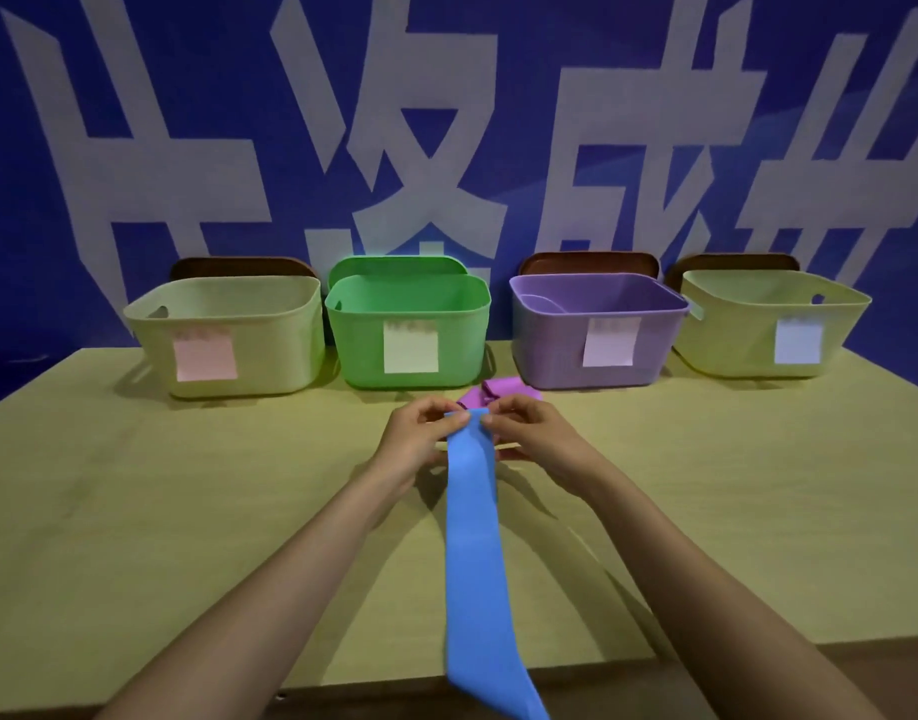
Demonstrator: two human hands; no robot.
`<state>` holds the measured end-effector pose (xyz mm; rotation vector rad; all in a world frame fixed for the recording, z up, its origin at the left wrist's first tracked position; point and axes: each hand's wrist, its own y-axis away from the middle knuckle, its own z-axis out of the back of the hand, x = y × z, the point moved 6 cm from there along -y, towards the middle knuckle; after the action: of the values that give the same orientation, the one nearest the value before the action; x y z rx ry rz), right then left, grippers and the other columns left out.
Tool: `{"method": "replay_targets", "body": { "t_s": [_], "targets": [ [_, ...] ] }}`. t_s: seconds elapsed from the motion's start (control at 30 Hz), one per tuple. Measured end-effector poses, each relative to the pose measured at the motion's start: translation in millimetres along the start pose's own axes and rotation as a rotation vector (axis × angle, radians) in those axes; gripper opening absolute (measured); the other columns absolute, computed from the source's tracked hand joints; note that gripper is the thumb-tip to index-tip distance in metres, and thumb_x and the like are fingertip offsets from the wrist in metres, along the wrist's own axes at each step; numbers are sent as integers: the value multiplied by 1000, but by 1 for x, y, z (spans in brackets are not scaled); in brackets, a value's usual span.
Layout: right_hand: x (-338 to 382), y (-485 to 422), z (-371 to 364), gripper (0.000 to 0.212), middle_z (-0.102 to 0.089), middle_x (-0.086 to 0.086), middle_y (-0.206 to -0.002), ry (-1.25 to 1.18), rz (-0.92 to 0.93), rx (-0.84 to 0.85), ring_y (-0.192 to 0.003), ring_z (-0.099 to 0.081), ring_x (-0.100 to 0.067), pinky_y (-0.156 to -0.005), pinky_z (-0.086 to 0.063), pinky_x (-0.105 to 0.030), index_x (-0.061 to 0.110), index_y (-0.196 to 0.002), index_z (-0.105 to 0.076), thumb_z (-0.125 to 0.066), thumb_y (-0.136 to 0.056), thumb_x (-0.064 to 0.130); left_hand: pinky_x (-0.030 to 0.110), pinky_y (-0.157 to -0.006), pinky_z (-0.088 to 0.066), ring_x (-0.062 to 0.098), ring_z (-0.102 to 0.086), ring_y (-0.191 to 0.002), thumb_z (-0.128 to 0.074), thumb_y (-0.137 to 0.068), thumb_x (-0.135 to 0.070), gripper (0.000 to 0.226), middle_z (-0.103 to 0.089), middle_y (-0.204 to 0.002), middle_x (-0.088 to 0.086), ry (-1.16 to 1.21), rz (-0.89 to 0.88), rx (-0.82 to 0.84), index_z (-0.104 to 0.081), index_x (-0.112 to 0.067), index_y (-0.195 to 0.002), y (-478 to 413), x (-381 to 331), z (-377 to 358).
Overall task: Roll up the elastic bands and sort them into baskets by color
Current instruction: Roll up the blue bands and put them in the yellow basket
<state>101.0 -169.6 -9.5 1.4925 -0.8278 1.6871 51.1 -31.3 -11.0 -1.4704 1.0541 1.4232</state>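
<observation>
- We pinch the far end of the blue band (pixel 472 537) with our left hand (pixel 420 439) and right hand (pixel 529 433).
- It trails over the table (pixel 186 485) edge before 4 baskets (pixel 410 330).

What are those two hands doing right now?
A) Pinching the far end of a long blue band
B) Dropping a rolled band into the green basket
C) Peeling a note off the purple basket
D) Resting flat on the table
A: the left hand and the right hand both pinch the far end of the blue elastic band, which lies unrolled along the table toward the person.
</observation>
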Motion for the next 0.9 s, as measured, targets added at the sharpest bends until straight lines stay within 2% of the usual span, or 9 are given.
{"method": "replay_targets", "body": {
  "t_s": [0.2,0.3,0.4,0.47,0.57,0.7,0.8,0.9],
  "targets": [
    [-4,-29,2,5,-65,-3,-90,77,130,-23,-82,-62,-10,-69,-52,-19,12,-92,-65,-62,-90,8,25,-63,-51,12,-61,-77,-72,-81,-11,7,-63,-82,-2,-64,-41,16,-68,-9,-86,-23,16,1],
    [-12,-39,3,8,-67,-6,-92,90,148,-5,-85,-64,-10,-73,-53,-19,7,-97,-66,-61,-90,6,25,-66,-51,14,-62,-78,-74,-79,-9,5,-65,-80,0,-30,-45,-14,-69,-9,-82,-34,26,4],
    [-22,-45,5,9,-68,-8,-93,88,160,-15,-86,-64,-12,-76,-53,-24,6,-97,-67,-61,-90,5,30,-76,-51,17,-63,-83,-74,-78,-9,5,-69,-85,2,-12,-40,-29,-70,-10,-82,-42,38,4],
    [-24,-46,6,10,-68,-2,-88,128,200,-50,-83,-63,-9,-76,-53,-26,13,-91,-66,-59,-91,5,27,-73,-52,17,-65,-81,-70,-83,-10,5,-70,-90,9,67,44,4,-68,-9,-88,-45,46,0],
    [-20,-47,8,16,-66,8,-87,237,306,-121,-83,-62,-4,-77,-52,-21,20,-88,-64,-58,-91,6,25,-68,-55,16,-68,-78,-63,-89,-16,14,-71,-89,9,179,163,87,-67,-4,-95,-45,54,-7],
    [-17,-46,4,17,-61,17,-86,450,463,-140,-81,-58,4,-73,-43,-10,21,-93,-60,-54,-93,5,26,-70,-54,17,-65,-79,-60,-90,-17,21,-69,-91,13,277,162,114,-65,1,-100,-46,53,-7],
    [-17,-44,3,14,-61,13,-85,530,527,-141,-79,-56,9,-71,-40,-6,13,-96,-62,-52,-95,4,29,-72,-52,19,-64,-81,-59,-90,-22,25,-68,-91,14,267,154,113,-65,0,-101,-46,51,-8],
    [-17,-42,2,13,-63,5,-89,567,580,-122,-83,-57,1,-75,-44,-10,9,-97,-62,-51,-94,4,24,-64,-53,15,-65,-72,-58,-91,-22,19,-69,-84,10,268,140,109,-67,-5,-93,-44,50,-10]
  ]
}}
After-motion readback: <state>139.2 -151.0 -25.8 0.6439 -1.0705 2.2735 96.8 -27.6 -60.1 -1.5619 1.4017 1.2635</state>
